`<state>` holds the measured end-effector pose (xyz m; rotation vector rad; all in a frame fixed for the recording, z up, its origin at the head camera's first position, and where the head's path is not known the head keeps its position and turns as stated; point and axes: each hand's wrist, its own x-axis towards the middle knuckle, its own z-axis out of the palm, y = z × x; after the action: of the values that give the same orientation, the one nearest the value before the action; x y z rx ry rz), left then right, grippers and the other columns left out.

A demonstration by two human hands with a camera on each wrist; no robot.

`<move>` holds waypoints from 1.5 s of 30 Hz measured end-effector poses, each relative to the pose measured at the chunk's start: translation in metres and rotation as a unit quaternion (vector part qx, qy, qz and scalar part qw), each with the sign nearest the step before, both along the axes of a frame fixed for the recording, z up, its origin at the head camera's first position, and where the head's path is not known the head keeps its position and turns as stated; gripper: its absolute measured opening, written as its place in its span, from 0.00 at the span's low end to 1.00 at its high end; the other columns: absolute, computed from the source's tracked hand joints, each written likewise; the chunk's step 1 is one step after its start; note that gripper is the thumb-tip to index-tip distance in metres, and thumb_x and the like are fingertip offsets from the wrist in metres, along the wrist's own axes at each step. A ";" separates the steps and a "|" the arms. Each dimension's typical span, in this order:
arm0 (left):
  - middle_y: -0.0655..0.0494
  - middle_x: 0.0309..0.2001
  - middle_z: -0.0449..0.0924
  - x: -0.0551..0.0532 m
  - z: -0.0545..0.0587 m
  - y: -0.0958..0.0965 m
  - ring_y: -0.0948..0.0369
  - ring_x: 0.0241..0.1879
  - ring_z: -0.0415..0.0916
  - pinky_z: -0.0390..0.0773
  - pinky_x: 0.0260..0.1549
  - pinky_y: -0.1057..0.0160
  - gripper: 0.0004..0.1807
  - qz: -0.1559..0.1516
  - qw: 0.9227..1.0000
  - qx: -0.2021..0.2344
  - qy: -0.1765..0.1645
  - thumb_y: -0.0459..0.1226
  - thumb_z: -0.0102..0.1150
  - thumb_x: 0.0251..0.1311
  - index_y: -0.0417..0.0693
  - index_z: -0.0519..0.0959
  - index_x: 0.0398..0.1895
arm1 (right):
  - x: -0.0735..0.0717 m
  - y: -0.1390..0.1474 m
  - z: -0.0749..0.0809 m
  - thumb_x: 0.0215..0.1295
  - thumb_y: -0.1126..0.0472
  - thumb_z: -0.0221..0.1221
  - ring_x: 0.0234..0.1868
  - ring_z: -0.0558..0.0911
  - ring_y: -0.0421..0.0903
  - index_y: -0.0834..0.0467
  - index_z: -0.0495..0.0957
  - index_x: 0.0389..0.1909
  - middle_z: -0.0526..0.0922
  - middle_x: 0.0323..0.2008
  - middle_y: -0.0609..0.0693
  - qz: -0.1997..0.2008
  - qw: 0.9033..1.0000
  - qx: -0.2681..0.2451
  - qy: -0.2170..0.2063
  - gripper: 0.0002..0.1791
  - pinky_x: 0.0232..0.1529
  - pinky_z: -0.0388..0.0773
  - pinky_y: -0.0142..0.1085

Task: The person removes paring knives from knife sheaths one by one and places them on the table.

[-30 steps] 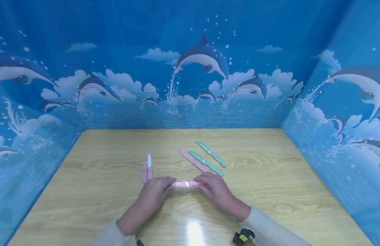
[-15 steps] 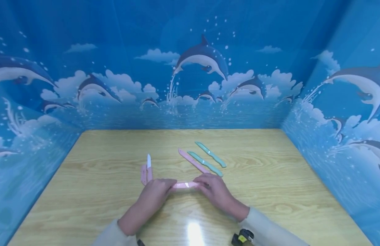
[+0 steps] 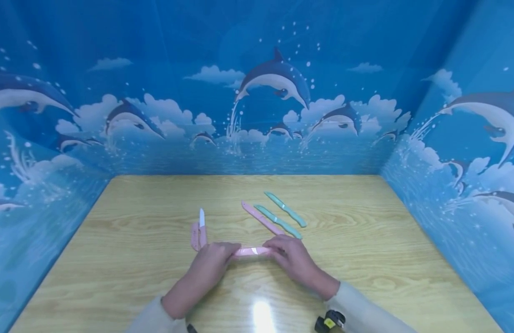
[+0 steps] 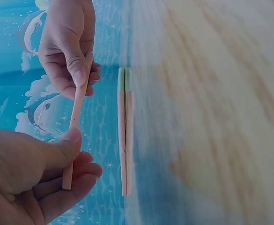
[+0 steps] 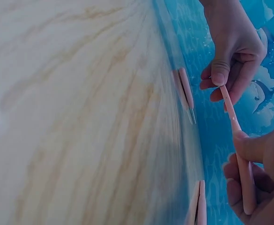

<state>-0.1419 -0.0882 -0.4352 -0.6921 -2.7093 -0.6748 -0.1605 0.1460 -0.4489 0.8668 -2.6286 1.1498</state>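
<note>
A slim pink sheathed knife (image 3: 251,251) is held sideways above the table, one end in each hand. My left hand (image 3: 211,266) pinches its left end between thumb and fingers. At the other end, the thumb and fingers of my right hand (image 3: 296,264) grip it. The left wrist view shows the same pink knife (image 4: 76,112) edge-on, both thumbs pressed along it. Just beyond my left hand lies a small pink-handled knife (image 3: 202,226) with a bare white blade, next to a pink sheath (image 3: 195,236).
Beyond my right hand lie a long pink knife (image 3: 258,216) and two green knives (image 3: 277,220), all slanting the same way. The wood-grain table (image 3: 356,231) ends at a blue dolphin-print curtain (image 3: 177,152) at the back and both sides.
Both hands keep their hold on the pink knife and stay in nearly the same place. The other knives have not moved.
</note>
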 end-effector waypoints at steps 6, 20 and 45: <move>0.48 0.38 0.87 0.000 0.000 0.001 0.54 0.36 0.86 0.85 0.36 0.63 0.12 0.007 1.000 0.003 -0.007 0.35 0.69 0.51 0.45 0.86 0.41 | 0.000 0.000 0.001 0.56 0.66 0.67 0.39 0.82 0.41 0.57 0.85 0.40 0.86 0.39 0.47 -0.005 1.000 0.005 0.013 0.10 0.41 0.82 0.32; 0.48 0.37 0.87 0.002 -0.001 0.000 0.55 0.36 0.86 0.85 0.37 0.63 0.09 0.006 1.000 0.007 -0.017 0.34 0.69 0.52 0.45 0.86 0.37 | 0.001 0.002 -0.001 0.55 0.69 0.67 0.39 0.82 0.42 0.57 0.84 0.40 0.86 0.39 0.47 -0.013 1.000 0.004 -0.002 0.11 0.41 0.82 0.31; 0.49 0.35 0.87 0.003 -0.001 -0.002 0.56 0.32 0.85 0.85 0.33 0.64 0.09 0.011 1.000 0.010 -0.022 0.35 0.69 0.52 0.45 0.86 0.38 | 0.002 0.003 0.000 0.55 0.67 0.68 0.39 0.82 0.39 0.56 0.85 0.40 0.86 0.38 0.45 -0.014 1.000 0.008 -0.003 0.11 0.41 0.82 0.31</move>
<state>-0.1384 -0.0904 -0.4361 -0.6485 -2.7420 -0.7200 -0.1581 0.1492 -0.4486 0.8269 -2.6497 1.1277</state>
